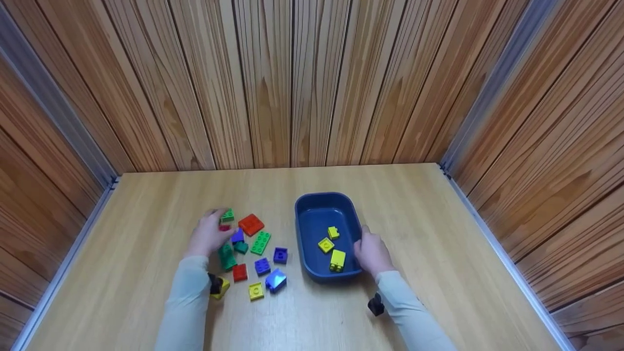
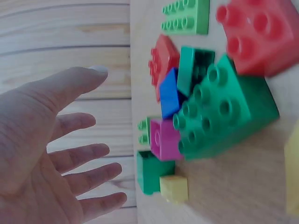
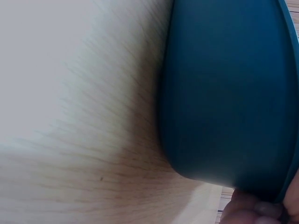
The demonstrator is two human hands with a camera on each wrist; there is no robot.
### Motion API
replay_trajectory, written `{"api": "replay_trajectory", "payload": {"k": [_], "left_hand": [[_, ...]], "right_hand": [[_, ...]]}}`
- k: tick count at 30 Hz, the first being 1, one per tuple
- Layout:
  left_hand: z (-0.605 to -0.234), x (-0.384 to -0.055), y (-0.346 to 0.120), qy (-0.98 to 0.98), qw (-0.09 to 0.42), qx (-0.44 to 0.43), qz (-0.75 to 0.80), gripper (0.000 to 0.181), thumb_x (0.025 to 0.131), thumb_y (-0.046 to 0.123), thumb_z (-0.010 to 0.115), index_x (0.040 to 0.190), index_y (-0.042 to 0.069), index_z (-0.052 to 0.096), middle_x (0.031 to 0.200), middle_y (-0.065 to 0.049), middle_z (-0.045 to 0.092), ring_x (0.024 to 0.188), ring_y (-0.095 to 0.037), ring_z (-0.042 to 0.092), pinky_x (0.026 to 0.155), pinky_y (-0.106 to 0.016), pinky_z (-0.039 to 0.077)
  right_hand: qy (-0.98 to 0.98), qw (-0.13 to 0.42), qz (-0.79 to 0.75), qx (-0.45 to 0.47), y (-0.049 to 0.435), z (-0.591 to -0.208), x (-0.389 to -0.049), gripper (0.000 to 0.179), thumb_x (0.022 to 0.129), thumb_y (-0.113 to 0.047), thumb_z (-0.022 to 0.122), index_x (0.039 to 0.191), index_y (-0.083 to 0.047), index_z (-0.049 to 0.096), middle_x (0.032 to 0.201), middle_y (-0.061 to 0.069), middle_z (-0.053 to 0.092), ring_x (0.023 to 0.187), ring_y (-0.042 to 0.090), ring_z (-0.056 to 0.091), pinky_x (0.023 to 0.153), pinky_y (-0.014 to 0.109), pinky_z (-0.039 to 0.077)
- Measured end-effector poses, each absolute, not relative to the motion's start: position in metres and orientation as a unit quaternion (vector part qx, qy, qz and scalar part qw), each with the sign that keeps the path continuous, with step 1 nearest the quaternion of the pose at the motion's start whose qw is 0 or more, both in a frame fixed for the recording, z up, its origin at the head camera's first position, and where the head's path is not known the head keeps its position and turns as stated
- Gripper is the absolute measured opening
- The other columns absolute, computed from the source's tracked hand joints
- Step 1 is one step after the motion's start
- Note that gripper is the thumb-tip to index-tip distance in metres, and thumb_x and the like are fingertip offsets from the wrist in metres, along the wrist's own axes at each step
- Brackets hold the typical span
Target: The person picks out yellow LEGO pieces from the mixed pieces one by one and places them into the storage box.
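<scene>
My left hand (image 1: 209, 236) hovers over the left part of a loose pile of toy bricks. Its fingers are spread and slightly bent, with nothing between them in the left wrist view. Close by lie a large green brick (image 2: 224, 112), a pink brick (image 2: 164, 140), a blue brick (image 2: 171, 95) and a small yellow brick (image 2: 174, 188). My right hand (image 1: 373, 252) grips the right rim of a dark blue tub (image 1: 304, 234), its fingertips curled over the edge. Inside the tub lie a few yellow bricks (image 1: 337, 260), and its outer wall fills much of the right wrist view.
Between the left hand and the tub are a red brick (image 1: 251, 224), a light green brick (image 1: 261, 242), several blue bricks (image 1: 262, 266) and a yellow brick (image 1: 256, 291). Another yellow brick (image 1: 222, 289) is partly hidden by the left wrist. Wood-panelled walls (image 1: 312, 83) enclose the table.
</scene>
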State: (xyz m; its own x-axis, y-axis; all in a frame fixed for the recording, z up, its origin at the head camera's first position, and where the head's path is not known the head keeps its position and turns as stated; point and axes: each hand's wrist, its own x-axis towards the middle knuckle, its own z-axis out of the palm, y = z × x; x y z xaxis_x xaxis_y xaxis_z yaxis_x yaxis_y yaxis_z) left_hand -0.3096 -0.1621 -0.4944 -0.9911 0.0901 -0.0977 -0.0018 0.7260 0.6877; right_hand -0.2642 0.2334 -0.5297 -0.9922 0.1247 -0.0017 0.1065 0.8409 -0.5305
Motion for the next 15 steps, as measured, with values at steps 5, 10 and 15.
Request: {"api": "replay_trajectory", "payload": {"k": [5,10,15], "left_hand": [[-0.501,-0.306,-0.178,0.923,0.056,0.01,0.381,0.067,0.089,0.023,0.069,0.146,0.008,0.037,0.148,-0.025,0.027,0.13,-0.044,0.034,0.103,-0.06,0.031],[-0.511,-0.301,-0.187,0.919,0.056,-0.021,0.39,0.069,0.089,0.019,0.07,0.147,0.006,0.035,0.146,-0.024,0.029,0.131,-0.045,0.033,0.104,-0.059,0.031],[-0.52,-0.298,-0.193,0.923,0.046,-0.034,0.381,0.066,0.092,0.014,0.064,0.148,0.002,0.03,0.148,-0.028,0.026,0.131,-0.047,0.032,0.104,-0.058,0.03]], "right_hand": [[-0.958,0.009,0.281,-0.064,0.234,-0.53,-0.265,0.054,0.094,-0.011,0.05,0.141,0.01,0.035,0.112,0.027,0.061,0.077,0.025,0.062,0.07,0.04,0.053],[-0.955,-0.009,0.286,-0.078,0.234,-0.529,-0.265,0.055,0.095,-0.013,0.048,0.143,0.008,0.032,0.12,0.028,0.058,0.084,0.025,0.062,0.077,0.042,0.054],[-0.953,-0.017,0.291,-0.083,0.233,-0.529,-0.265,0.055,0.096,-0.013,0.048,0.144,0.008,0.03,0.121,0.028,0.058,0.083,0.025,0.062,0.074,0.04,0.054]]}}
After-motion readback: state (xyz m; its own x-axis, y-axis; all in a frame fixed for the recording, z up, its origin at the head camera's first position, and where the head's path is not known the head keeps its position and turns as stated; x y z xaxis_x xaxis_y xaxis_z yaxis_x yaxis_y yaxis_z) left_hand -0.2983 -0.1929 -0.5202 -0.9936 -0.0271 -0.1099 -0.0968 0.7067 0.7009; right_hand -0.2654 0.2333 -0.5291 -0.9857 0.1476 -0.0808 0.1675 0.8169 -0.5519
